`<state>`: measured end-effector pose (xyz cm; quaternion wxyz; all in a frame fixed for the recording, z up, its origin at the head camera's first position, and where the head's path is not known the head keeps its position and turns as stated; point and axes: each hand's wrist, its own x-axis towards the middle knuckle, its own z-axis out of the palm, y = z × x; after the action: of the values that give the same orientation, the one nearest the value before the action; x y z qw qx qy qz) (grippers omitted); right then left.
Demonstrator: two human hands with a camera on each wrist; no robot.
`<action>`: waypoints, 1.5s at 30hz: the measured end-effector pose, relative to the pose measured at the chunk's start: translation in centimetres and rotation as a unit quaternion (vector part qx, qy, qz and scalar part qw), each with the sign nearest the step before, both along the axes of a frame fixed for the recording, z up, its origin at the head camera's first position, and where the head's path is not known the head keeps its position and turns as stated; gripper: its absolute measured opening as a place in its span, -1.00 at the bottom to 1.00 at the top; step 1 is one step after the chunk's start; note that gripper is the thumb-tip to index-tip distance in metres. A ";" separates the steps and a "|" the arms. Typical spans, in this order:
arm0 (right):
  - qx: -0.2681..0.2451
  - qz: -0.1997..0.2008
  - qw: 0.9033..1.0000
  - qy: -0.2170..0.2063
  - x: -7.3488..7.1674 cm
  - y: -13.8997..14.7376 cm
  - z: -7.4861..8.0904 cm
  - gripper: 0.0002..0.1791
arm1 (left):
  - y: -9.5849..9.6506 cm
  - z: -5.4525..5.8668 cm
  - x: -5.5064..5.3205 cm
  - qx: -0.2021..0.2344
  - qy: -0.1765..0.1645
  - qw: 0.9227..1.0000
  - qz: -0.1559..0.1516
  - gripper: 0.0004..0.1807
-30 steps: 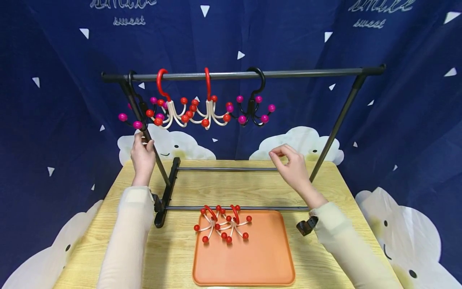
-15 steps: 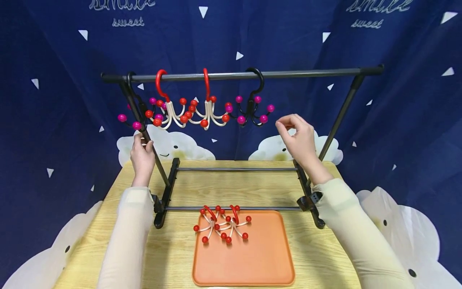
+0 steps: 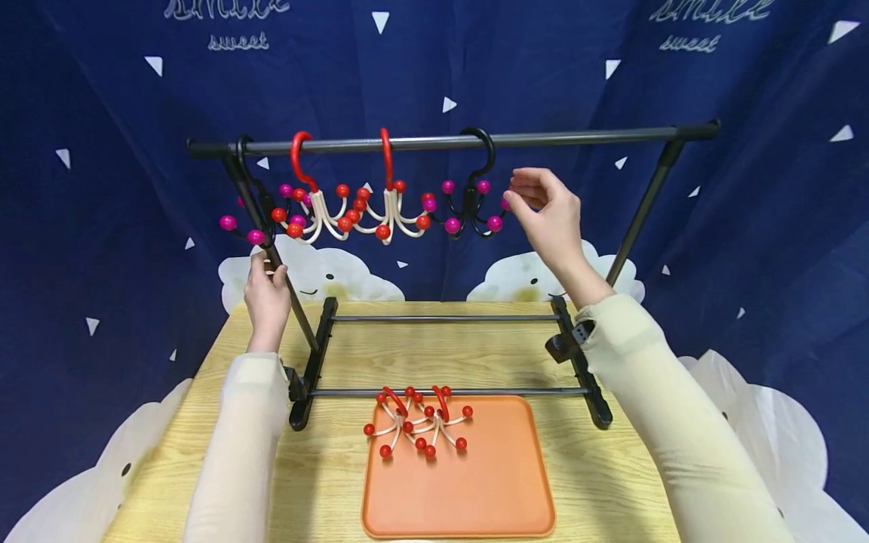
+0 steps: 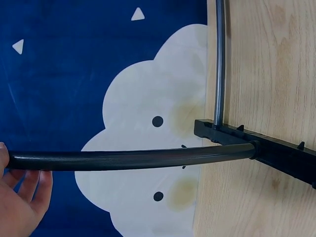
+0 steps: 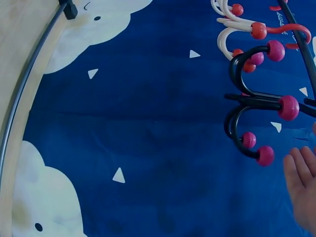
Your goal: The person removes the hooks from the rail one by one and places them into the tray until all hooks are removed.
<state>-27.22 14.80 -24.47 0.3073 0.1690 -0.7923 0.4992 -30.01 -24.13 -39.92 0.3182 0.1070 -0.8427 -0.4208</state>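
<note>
The left hand (image 3: 267, 302) grips the left post (image 4: 128, 160); the right hand (image 3: 551, 217), fingers loosely parted, is beside the right black hanger (image 3: 471, 202), seemingly a reach that next needs a pinch.

Behind the right hand (image 3: 548, 215) we lose part of a pink ball (image 3: 505, 202) on the right black hanger (image 3: 471, 202); we cannot tell whether they touch. The left post (image 3: 296, 302) partly hides the leftmost black hanger (image 3: 267, 202). Our wrist views crop both the right hand and the left hand (image 4: 24, 202). In the head view, we find the sleeves (image 3: 234, 452) cut off near, the larger lettering (image 3: 227, 8) far.
</note>
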 end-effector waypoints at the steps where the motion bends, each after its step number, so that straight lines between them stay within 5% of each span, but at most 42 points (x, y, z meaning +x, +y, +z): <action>1: -0.005 0.006 1.000 -0.003 -0.2 -0.1 0.1 -0.66 | 0.0 0.0 0.0 0.000 -0.002 1.000 -0.001 -0.66; 4: -0.013 0.019 1.000 -0.021 -1.2 -0.3 0.1 -0.63 | 0.1 0.1 0.0 0.000 -0.010 1.000 -0.004 -0.66; 17: -0.018 0.037 0.996 -0.079 -1.4 -2.9 1.1 -0.65 | 0.0 0.0 0.0 -0.003 -0.014 1.000 -0.002 -0.67; 45: -0.086 0.033 0.996 0.010 -0.8 -3.3 2.9 -0.84 | 0.0 0.1 0.0 0.002 -0.016 1.000 -0.006 -0.67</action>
<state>-28.02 11.52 -21.62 0.3120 0.1731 -0.7374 0.5735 -30.00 -24.18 -39.84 0.3021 0.1093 -0.8477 -0.4222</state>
